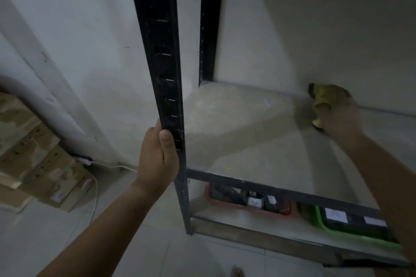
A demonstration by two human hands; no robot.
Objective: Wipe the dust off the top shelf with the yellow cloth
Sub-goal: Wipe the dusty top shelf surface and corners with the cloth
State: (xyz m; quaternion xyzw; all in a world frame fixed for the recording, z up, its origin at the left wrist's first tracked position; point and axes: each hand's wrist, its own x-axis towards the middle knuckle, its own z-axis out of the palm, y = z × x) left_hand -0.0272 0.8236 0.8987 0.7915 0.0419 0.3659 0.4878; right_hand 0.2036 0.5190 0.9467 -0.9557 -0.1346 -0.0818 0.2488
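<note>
The top shelf [247, 137] is a pale, dusty board in a black metal rack. My right hand [340, 114] presses the crumpled yellow cloth [320, 101] onto the board near its back edge, by the wall; the hand is blurred. The cloth shows at the hand's left side, the rest is hidden under the palm. My left hand [157, 155] is wrapped around the front left upright post [162, 56] of the rack, thumb on its front face, just above shelf level.
A second black post [210, 24] stands at the back left corner. On the lower shelf sit a red tray [247, 206] and a green tray [351, 229] with dark items. Cardboard boxes [42, 164] and a white cable [96, 186] lie on the floor at left.
</note>
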